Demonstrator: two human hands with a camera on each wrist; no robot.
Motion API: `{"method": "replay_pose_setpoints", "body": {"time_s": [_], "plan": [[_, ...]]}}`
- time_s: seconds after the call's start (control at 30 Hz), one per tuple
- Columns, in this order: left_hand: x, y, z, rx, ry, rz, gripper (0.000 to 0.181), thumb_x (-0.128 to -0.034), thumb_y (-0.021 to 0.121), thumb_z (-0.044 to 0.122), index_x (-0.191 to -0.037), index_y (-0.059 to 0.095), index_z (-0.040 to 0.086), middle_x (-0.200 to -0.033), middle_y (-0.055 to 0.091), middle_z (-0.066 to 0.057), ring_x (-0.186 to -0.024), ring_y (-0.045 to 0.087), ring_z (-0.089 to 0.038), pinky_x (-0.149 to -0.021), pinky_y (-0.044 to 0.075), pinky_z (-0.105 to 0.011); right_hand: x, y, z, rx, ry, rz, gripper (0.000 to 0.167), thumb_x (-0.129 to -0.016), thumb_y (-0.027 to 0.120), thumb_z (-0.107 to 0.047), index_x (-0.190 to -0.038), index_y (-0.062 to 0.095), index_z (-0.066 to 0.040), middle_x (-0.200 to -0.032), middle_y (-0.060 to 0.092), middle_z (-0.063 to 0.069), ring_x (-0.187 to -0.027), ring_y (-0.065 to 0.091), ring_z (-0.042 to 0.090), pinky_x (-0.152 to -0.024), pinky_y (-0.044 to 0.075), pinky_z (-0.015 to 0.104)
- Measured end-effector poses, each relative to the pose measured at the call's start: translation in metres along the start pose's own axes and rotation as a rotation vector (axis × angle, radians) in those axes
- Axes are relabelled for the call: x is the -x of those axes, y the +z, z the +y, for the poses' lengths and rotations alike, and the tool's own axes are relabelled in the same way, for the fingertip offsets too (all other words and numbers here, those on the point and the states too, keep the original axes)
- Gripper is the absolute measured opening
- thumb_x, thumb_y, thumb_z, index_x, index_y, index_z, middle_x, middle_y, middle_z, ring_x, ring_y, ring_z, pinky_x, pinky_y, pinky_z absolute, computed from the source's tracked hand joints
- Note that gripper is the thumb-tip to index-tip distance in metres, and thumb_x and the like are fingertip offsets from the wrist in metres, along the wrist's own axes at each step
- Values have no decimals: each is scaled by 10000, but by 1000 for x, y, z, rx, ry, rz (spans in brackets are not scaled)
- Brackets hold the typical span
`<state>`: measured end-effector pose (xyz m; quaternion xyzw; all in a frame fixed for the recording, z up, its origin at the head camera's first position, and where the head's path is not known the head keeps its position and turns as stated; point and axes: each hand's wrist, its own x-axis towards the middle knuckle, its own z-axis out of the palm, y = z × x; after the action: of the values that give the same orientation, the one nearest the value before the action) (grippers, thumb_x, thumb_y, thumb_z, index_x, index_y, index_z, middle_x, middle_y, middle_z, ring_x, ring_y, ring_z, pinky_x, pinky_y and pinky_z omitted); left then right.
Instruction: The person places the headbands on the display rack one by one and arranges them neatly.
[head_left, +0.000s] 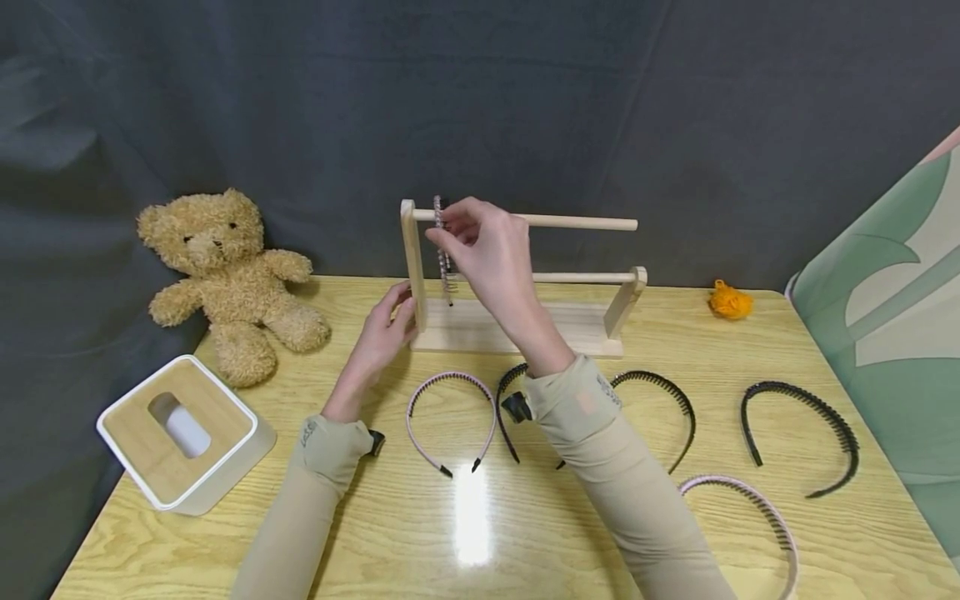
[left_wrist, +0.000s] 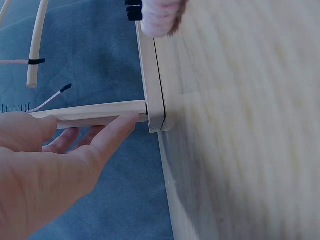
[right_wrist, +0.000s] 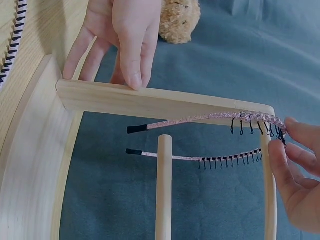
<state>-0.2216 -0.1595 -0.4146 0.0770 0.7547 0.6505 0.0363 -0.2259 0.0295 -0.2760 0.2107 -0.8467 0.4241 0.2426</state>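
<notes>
The place looked like a small staged tabletop set; the wider room could not be told. A dark cloth backdrop [head_left: 570, 100] hung along the far and left sides, a green leaf-patterned sheet [head_left: 892, 283] covered the right, and a teddy bear [head_left: 236, 287] and tissue box [head_left: 221, 414] lent the wood-grain worktop [head_left: 390, 533] homeliness.

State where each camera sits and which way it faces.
On head: looks forward and down at the rack; shows left hand, right hand, sleeves.
On left wrist: faces rack's left upright; shows left hand.
On right wrist: faces the rack; shows both hands, right pinching a pink headband.
Both wrist views share left hand, upright, headband.
</notes>
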Motion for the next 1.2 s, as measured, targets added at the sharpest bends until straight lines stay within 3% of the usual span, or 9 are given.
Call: {"method": "replay_pose_setpoints", "body": {"time_s": [0.87,1.2], "plan": [[0,-1,-1,4,-9,-1,483,-1189,371,183,-1647,364,29,-1596,395,-249,-1484,420,-453,-1169,461,-532,11,-7,1,-5,-42,47,226,-1065,727,-226,-1116,787,-13,-1033,770,108,-795,728,197,-736,614,344],[-1,-1,-1,7,4,-4,481,-1188,373,177,-1641,367,16,-1591,394,-261,-1476,425,-457,-1165,462,-535,29,-38,-13,-70,-53,77,231,-1058,734,-187,-1181,778,4,-1110,760,123,-911,758,218,-836,652,345]]}}
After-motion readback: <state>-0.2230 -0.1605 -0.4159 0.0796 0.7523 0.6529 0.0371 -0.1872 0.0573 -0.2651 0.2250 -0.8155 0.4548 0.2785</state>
